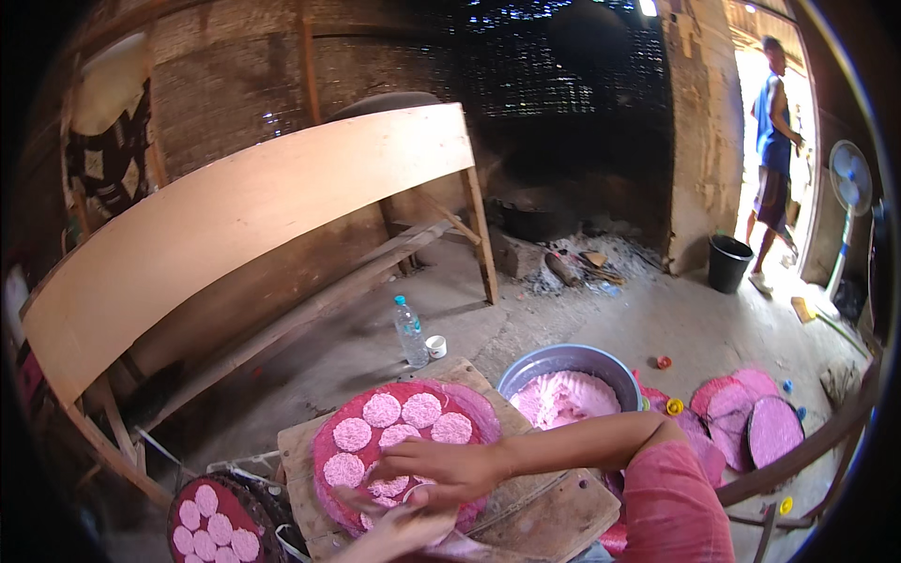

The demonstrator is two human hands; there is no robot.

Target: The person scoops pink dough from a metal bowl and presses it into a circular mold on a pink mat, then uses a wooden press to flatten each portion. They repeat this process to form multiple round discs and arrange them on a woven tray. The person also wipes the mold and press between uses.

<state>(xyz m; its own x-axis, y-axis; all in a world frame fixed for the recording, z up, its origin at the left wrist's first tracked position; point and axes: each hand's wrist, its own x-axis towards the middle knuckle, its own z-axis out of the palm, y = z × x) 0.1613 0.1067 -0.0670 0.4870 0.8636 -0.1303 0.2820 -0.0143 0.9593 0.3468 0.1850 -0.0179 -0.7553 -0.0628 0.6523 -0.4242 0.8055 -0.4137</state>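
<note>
A round red mat (482,422) lies on a low wooden board (556,514) before me. Flat pink discs of shredded, dough-like stuff (381,409) cover much of it. My right hand (450,468) reaches in from the right, palm down, with its fingers over the discs near the mat's middle. Close below it is my left hand (412,524), blurred by motion. A pale curved rim shows between the two hands; its holder and its full shape are hidden. A grey-blue basin (628,383) beyond my right forearm holds a pink mass (563,397).
A second red round (237,512) with pink discs sits lower left. Behind the board stand a plastic bottle (411,334) and white cup (436,346). A long table (246,190), ash hearth (563,271), black bucket (729,264), pink rounds (774,429) and a person (773,134) are farther off.
</note>
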